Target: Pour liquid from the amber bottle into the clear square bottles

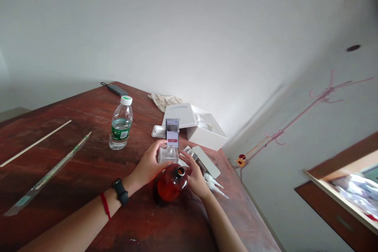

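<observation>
A clear, square-sided container (pixel 169 154) is between my two hands, just behind a round amber glass bottle (pixel 169 185). My left hand (pixel 152 163) grips its left side, with the thumb low and the fingers farther up. On the right, my right hand (pixel 195 175) has its fingers stretched against the container's side; the amber bottle partly hides the contact. The bottle stands uncapped on the dark red-brown table, its narrow neck open, close to both hands. Behind the container a phone (pixel 172 134) stands upright with its screen lit.
A water bottle (pixel 121 124) stands left of centre. Farther left lie a thin stick (pixel 37 143) and a long plastic-wrapped packet (pixel 50 173). White spray heads (pixel 214 184) lie right of my right hand. A white box (pixel 203 132), a cloth (pixel 165 101) and a grey case (pixel 116 89) are toward the wall.
</observation>
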`<move>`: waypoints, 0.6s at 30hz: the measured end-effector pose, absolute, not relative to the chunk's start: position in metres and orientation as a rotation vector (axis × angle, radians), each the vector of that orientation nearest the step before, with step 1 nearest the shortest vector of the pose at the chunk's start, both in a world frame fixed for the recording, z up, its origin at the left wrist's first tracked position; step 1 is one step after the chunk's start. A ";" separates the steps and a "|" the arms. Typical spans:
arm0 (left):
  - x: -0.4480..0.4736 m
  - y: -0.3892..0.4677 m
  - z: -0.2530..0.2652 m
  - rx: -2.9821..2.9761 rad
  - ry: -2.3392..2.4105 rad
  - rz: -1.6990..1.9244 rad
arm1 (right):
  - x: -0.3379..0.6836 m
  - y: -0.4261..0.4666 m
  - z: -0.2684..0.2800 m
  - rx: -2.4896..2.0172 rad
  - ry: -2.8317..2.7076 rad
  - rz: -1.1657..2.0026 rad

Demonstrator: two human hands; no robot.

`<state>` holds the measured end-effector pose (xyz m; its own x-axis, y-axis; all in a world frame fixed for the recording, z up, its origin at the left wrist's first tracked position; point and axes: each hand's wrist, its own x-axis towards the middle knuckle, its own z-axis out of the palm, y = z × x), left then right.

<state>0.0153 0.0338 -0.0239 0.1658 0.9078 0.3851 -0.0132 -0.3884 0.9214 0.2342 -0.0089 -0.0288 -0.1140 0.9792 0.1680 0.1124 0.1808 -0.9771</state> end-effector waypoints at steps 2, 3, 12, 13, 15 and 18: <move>0.015 0.035 -0.026 1.580 0.873 1.320 | 0.229 -0.008 -0.029 -1.089 -1.460 1.093; 0.015 0.035 -0.027 1.579 0.863 1.305 | 0.226 -0.007 -0.029 -1.069 -1.466 1.098; 0.019 0.043 -0.034 1.584 0.799 1.272 | 0.214 -0.006 -0.023 -0.967 -1.437 1.110; 0.019 0.042 -0.033 1.579 0.792 1.270 | 0.214 -0.006 -0.022 -0.972 -1.437 1.109; 0.018 0.040 -0.030 1.568 0.779 1.271 | 0.214 -0.006 -0.020 -0.979 -1.431 1.103; 0.017 0.036 -0.026 1.551 0.763 1.282 | 0.213 -0.007 -0.018 -0.965 -1.411 1.096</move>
<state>0.0175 0.0362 -0.0259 0.2555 0.8936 0.3691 -0.1020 -0.3547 0.9294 0.2130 -0.0069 -0.0180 -0.1172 0.9606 0.2522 -0.0068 0.2532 -0.9674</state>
